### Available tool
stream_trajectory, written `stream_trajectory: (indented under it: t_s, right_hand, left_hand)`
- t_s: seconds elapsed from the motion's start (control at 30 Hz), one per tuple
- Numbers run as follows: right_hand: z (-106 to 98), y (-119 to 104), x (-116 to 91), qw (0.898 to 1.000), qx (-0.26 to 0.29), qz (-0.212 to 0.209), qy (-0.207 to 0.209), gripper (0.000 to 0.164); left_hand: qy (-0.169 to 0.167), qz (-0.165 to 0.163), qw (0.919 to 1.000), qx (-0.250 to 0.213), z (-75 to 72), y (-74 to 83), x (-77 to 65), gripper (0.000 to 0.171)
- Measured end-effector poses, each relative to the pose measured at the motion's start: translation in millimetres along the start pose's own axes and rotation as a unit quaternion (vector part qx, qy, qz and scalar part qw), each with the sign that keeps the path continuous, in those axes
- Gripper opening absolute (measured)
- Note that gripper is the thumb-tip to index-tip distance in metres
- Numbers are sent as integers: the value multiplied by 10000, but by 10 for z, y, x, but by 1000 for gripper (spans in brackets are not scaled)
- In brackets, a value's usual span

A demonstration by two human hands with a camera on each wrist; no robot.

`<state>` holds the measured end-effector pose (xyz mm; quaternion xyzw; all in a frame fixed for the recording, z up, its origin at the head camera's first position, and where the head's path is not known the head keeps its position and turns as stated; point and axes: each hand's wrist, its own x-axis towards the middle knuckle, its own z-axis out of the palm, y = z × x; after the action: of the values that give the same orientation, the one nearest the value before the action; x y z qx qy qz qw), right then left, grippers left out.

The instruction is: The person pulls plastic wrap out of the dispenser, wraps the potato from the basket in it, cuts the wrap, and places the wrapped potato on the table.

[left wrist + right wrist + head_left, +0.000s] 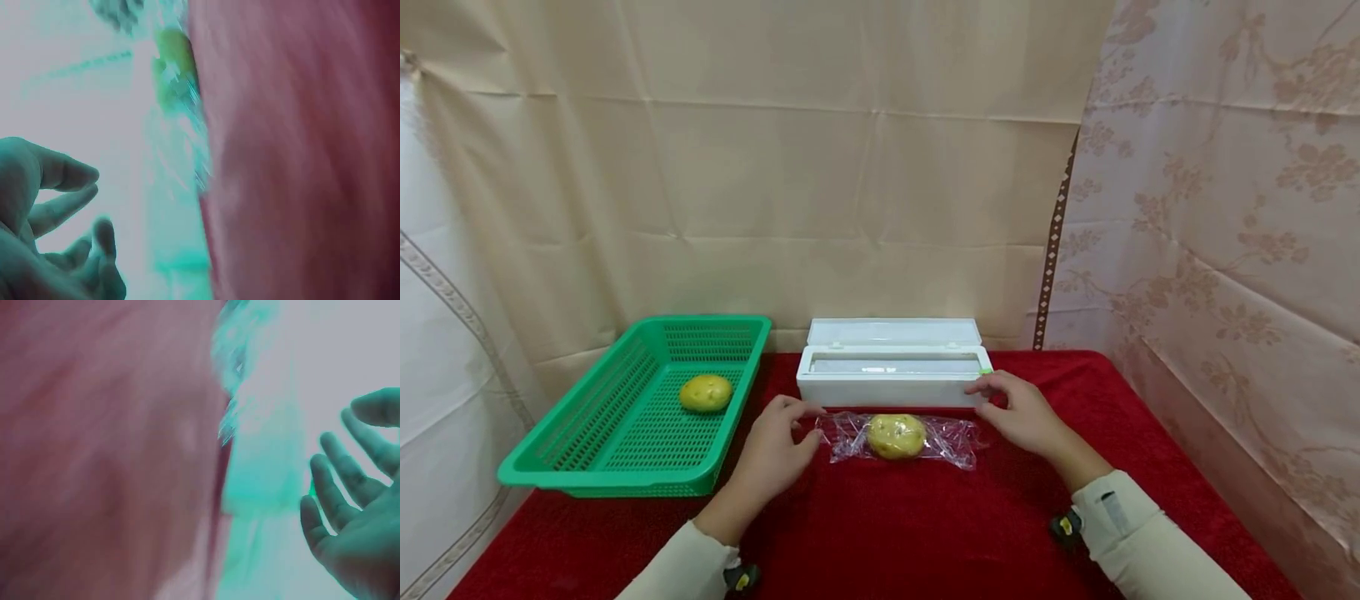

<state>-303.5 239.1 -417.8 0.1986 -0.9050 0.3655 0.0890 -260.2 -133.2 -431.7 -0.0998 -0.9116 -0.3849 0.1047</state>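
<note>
Head view shows the wrapped potato (895, 435) on the red tabletop (910, 533), between the two hands and just in front of the white box (880, 393), whose lid (895, 331) stands open. Film (955, 442) spreads crumpled past both its ends. The left hand (775, 450) is relaxed and empty, fingers loosely bent near the film's left end; the right hand (1018, 412) is also empty, fingers spread, tips by the box's right corner, though whether they touch it I cannot tell. The likeliest trouble is the wrap loosening, since neither end looks tucked under. A fingertip could also snag the thin film and drag the potato, or nudge the box. Another potato (706, 392) lies unwrapped in the green basket (617, 479).
</note>
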Motion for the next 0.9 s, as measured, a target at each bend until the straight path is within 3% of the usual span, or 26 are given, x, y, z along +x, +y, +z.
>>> stream_trajectory:
  t_s: [0.07, 0.1, 0.13, 0.2, 0.23, 0.27, 0.3, 0.33, 0.37, 0.47, 0.6, 0.73, 0.9]
  right_hand:
    - [87, -154, 115, 9991, -228, -61, -366, 21]
    - [141, -225, 174, 9974, -353, -109, -620, 22]
    - [199, -288, 230, 9950, -431, -161, -884, 25]
    - [317, -380, 333, 9891, -523, -272, -1346, 33]
    - [370, -413, 374, 9865, -508, -290, -1530, 37]
    - [417, -438, 407, 9843, -480, -260, -1680, 40]
    - [459, -455, 436, 9825, -450, -242, -1792, 42]
    - [494, -467, 458, 9810, -385, -195, -1891, 42]
    - [525, -473, 474, 9795, -340, -179, -1976, 41]
    - [569, -465, 501, 9760, -229, -121, -2163, 34]
    - [569, -432, 503, 9741, -148, -162, -2248, 29]
    - [553, -409, 475, 9748, -72, -187, -2223, 28]
    - [514, -450, 343, 9756, 465, 38, -2147, 32]
  left_hand:
    - [-610, -73, 9936, -950, 82, 151, -72, 25]
    - [-1061, -207, 9808, -1623, 141, 221, -110, 28]
    - [-1524, -460, 9588, -2355, 208, 286, -150, 33]
    - [-2254, -1094, 8974, -3632, 349, 387, -224, 46]
    - [-2456, -1402, 8663, -4117, 415, 422, -255, 50]
    - [-2559, -1625, 8429, -4446, 474, 449, -280, 50]
    - [-2594, -1809, 8244, -4695, 525, 467, -298, 47]
    - [-2569, -1942, 8128, -4855, 567, 477, -310, 44]
    - [-2520, -2018, 8068, -4948, 605, 481, -313, 39]
    - [-2395, -2202, 8003, -5036, 674, 489, -294, 30]
    - [-2222, -2257, 8020, -5064, 710, 498, -249, 36]
    - [-2185, -2222, 8096, -4975, 690, 513, -226, 42]
    - [-2230, -2030, 8290, -4711, 612, 504, -206, 41]
